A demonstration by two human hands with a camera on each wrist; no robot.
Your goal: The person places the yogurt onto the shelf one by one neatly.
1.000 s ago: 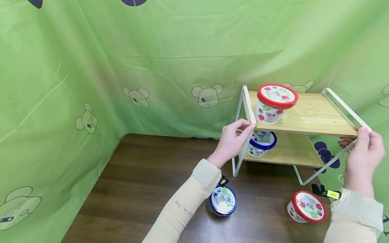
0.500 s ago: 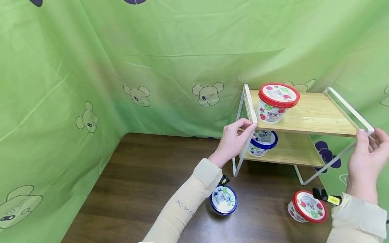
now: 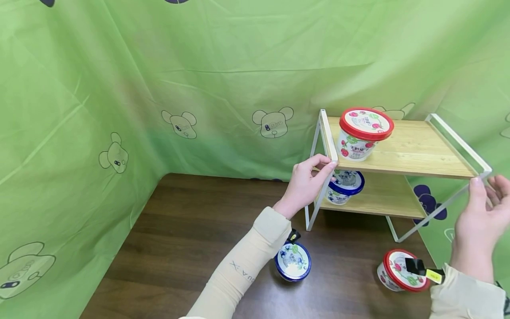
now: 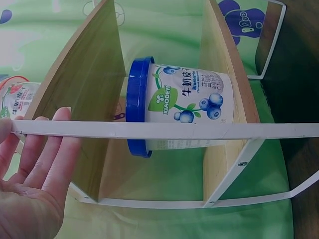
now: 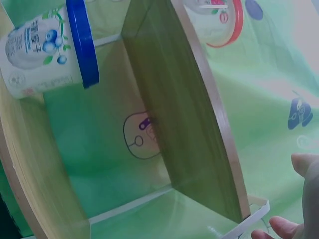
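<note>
A two-tier shelf rack (image 3: 418, 153) has wooden boards and a white metal frame. My left hand (image 3: 302, 181) pinches the frame's front left corner; in the left wrist view its fingers (image 4: 47, 159) lie under the white bar. My right hand (image 3: 482, 221) is beside the front right corner with thumb and fingers spread. The right wrist view shows its thumb (image 5: 305, 163) apart from that corner. A red-lidded tub (image 3: 360, 135) stands upright on the top board, at the left. Below it, a blue-lidded tub (image 4: 189, 97) stands on the lower board, partly hidden in the head view.
On the dark wooden table (image 3: 191, 239) in front of the rack stand another blue-lidded tub (image 3: 292, 261) and, to the right, another red-lidded tub (image 3: 398, 268), partly covered by the right wrist's strap. A green printed cloth (image 3: 207, 88) hangs behind and at the sides.
My right hand has loosened from the rack's front right corner and moved slightly right and down. The left hand keeps its pinch; the tubs stay where they were.
</note>
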